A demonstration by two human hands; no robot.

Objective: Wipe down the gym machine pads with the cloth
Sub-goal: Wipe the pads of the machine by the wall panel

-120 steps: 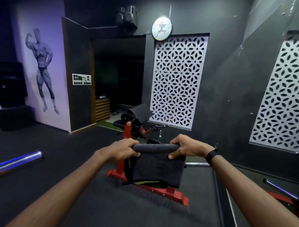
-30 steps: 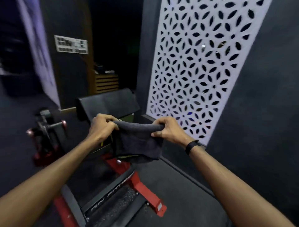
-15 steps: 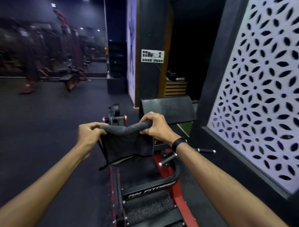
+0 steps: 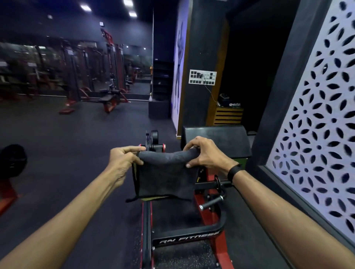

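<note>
Pinched at both top corners: left hand (image 4: 123, 160) and right hand (image 4: 206, 153) gripping dark cloth (image 4: 165, 176), stretched taut, hanging in air before angled black pad (image 4: 221, 140), not touching. Best kept folded flat, pressed evenly across pad. Long axis left-right, free edge down.

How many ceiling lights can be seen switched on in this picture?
3. All are on the ceiling at the upper left: one furthest left, one at the top edge, and one just below it. More may be outside the view.
</note>
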